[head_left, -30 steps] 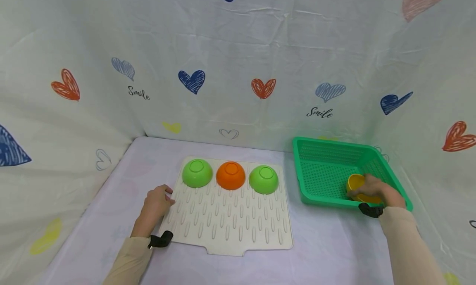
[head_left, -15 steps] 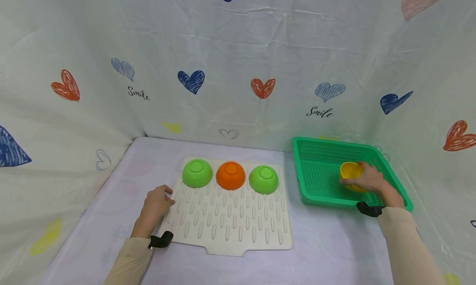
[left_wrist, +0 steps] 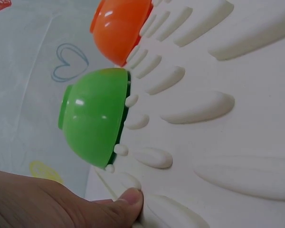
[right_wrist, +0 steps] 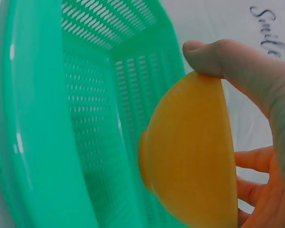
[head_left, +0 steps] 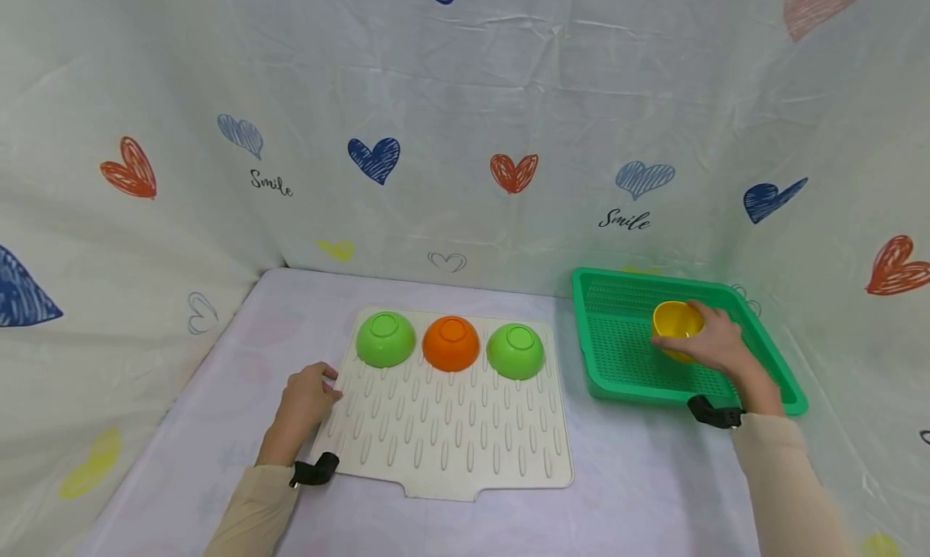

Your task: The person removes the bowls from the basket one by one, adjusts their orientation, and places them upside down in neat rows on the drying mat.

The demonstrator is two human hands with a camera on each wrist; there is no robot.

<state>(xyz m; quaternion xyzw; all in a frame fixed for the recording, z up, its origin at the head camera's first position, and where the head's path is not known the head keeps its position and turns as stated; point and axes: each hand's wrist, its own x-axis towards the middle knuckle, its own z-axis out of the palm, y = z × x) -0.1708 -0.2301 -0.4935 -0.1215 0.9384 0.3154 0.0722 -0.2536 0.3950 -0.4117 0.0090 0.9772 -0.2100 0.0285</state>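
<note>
My right hand [head_left: 715, 339] grips a yellow bowl [head_left: 676, 323] by its rim, over the green basket [head_left: 632, 394]. In the right wrist view, the thumb lies at the rim of the yellow bowl [right_wrist: 194, 152], whose base faces the basket. My left hand [head_left: 305, 395] holds the left edge of a cream drying mat [head_left: 450, 452], thumb on top in the left wrist view; its other fingers are mostly hidden there. Along the mat's far side, upside down in a row, sit a green bowl [head_left: 385, 339], an orange bowl [head_left: 450, 343] and another green bowl [head_left: 514, 351].
The basket has perforated walls and stands right of the mat, near the back of the table. A white cloth [head_left: 625, 484] covers the table. Behind and at both sides hangs a curtain [head_left: 465, 81] printed with hearts.
My right hand has raised the yellow bowl from the basket's near right corner, moving it left and away from me. The left hand, mat and other bowls stay put.
</note>
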